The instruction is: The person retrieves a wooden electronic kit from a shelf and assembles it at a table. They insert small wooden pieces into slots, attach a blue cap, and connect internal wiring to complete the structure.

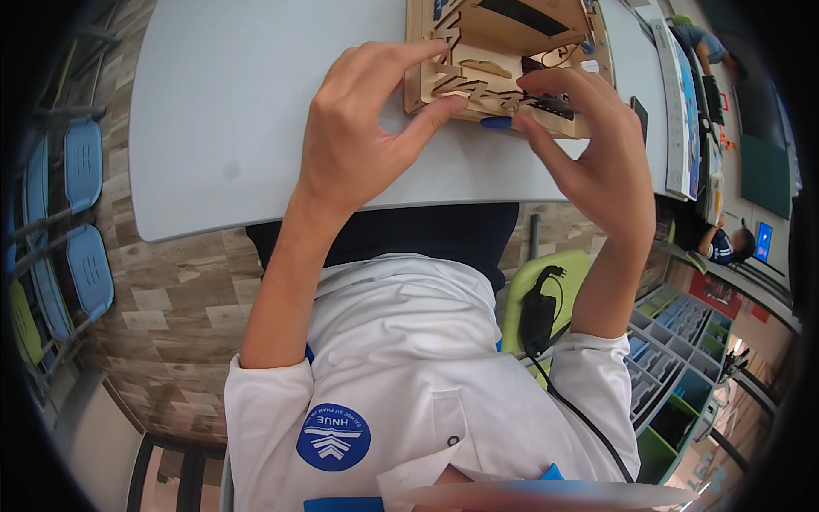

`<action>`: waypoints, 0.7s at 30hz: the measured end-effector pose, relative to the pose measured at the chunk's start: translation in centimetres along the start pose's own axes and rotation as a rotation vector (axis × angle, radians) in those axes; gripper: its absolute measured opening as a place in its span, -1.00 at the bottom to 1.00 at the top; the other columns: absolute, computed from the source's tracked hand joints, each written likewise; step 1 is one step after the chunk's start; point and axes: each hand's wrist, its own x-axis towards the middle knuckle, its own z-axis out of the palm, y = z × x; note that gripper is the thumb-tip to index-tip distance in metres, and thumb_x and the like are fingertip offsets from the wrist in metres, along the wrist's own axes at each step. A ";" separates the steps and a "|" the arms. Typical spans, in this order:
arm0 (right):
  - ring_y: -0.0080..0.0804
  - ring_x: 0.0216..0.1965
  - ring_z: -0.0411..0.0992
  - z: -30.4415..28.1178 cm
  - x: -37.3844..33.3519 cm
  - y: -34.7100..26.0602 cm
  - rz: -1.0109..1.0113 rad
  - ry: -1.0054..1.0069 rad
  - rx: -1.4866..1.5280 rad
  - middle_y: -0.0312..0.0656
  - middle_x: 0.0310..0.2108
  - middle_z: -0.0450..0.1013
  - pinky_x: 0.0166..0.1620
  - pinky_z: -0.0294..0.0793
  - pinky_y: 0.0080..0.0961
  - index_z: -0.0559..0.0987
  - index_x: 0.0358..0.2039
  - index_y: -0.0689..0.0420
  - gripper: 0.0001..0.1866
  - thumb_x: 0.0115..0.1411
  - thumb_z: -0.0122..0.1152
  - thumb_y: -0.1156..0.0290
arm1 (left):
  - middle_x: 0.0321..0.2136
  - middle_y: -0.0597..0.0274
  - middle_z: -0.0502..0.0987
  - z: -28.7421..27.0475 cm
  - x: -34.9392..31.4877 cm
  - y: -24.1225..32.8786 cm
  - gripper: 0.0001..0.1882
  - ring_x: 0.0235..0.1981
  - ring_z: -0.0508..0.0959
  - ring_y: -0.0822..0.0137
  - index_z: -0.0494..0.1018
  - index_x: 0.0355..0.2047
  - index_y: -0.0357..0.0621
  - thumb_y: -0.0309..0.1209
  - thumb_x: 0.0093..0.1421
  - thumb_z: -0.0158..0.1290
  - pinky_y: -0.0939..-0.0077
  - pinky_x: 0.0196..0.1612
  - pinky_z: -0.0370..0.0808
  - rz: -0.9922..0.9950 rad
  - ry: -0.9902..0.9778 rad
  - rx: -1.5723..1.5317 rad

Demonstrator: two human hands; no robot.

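Since the wooden box (415, 77) sits on the right of the white table (256, 111), the left hand (363, 124) is over its left end, thumb and index wide apart, gripping nothing, while the right hand (597, 128) nearly closes by the zigzag strip (473, 87), can't tell if it's pinched

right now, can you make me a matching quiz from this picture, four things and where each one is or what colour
Things:
1. wooden box
2. tabletop
3. black corded device
4. blue chairs

Places or colours:
A. on the green seat
B. toward the picture's left edge
C. at the fingertips of the left hand and right hand
D. whitish

Pairs: 1-C, 2-D, 3-A, 4-B
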 end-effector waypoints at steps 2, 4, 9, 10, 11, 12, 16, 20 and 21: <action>-0.02 -0.03 0.61 0.2 -0.5 -0.2 0.025 -0.005 -0.055 -0.14 -0.11 0.67 0.04 0.55 -0.15 0.71 -0.05 0.17 -0.68 0.22 0.59 0.41 | -0.03 0.19 0.75 0.2 0.1 -0.1 -0.49 0.06 0.73 0.21 0.72 0.13 -0.08 -0.38 0.17 0.56 0.23 -0.01 0.84 0.035 0.016 0.057; -0.02 0.03 0.57 0.6 -0.7 -0.8 0.049 -0.021 -0.103 -0.16 -0.07 0.65 0.06 0.51 -0.14 0.71 -0.05 0.14 -0.67 0.21 0.60 0.38 | 0.02 0.19 0.73 0.2 -0.1 -0.2 -0.46 0.09 0.71 0.19 0.72 0.14 -0.07 -0.35 0.14 0.58 0.23 -0.01 0.81 0.052 0.023 0.116; -0.11 0.10 0.50 2.3 -1.7 -1.0 0.068 0.125 -0.217 -0.24 0.02 0.59 0.12 0.34 -0.15 0.72 -0.06 0.10 -0.68 0.22 0.60 0.33 | 0.17 0.14 0.64 0.4 0.0 0.1 -0.42 0.14 0.68 0.16 0.72 0.16 -0.03 -0.33 0.11 0.60 0.23 0.01 0.78 0.046 0.085 0.155; -0.13 0.12 0.49 2.4 -1.9 -1.1 0.074 0.131 -0.245 -0.26 0.03 0.57 0.14 0.30 -0.16 0.72 -0.06 0.10 -0.68 0.22 0.60 0.32 | 0.19 0.13 0.62 0.4 0.0 0.0 -0.42 0.14 0.68 0.15 0.72 0.16 -0.02 -0.33 0.11 0.60 0.24 0.01 0.78 0.058 0.080 0.157; -0.15 0.12 0.48 2.5 -2.1 -1.0 0.090 0.137 -0.217 -0.27 0.01 0.58 0.16 0.26 -0.16 0.73 -0.06 0.09 -0.69 0.23 0.60 0.32 | 0.19 0.13 0.62 0.5 0.0 0.0 -0.42 0.14 0.68 0.15 0.72 0.16 -0.02 -0.33 0.11 0.60 0.24 0.01 0.77 0.059 0.076 0.161; -0.18 0.13 0.47 2.6 -2.1 -0.7 0.105 0.142 -0.188 -0.29 0.00 0.58 0.18 0.23 -0.15 0.73 -0.07 0.09 -0.69 0.23 0.60 0.31 | 0.19 0.13 0.62 0.5 0.0 0.1 -0.42 0.15 0.68 0.14 0.72 0.16 -0.02 -0.33 0.12 0.59 0.24 0.01 0.77 0.060 0.072 0.165; -0.18 0.11 0.48 1.5 -1.9 -0.1 0.114 0.134 -0.108 -0.32 -0.04 0.59 0.17 0.23 -0.19 0.74 -0.08 0.08 -0.71 0.24 0.60 0.29 | 0.19 0.12 0.63 0.4 0.1 0.3 -0.41 0.18 0.65 0.12 0.71 0.17 -0.02 -0.34 0.12 0.59 0.18 0.09 0.72 0.056 0.054 0.171; -0.24 -0.02 0.59 0.0 -2.1 0.1 0.157 0.196 0.096 -0.31 -0.08 0.66 0.04 0.42 -0.30 0.74 -0.07 0.11 -0.73 0.25 0.60 0.38 | 0.18 0.12 0.62 0.3 0.2 0.6 -0.40 0.19 0.61 0.08 0.70 0.17 -0.02 -0.31 0.10 0.60 0.14 0.17 0.62 0.071 0.053 0.185; -0.28 -0.05 0.62 -0.5 -2.2 -0.1 0.179 0.213 0.154 -0.29 -0.09 0.68 0.00 0.47 -0.36 0.74 -0.05 0.14 -0.73 0.27 0.59 0.42 | 0.16 0.14 0.62 0.3 0.2 0.5 -0.39 0.18 0.58 0.07 0.70 0.16 0.00 -0.29 0.08 0.61 0.15 0.17 0.59 0.078 0.065 0.176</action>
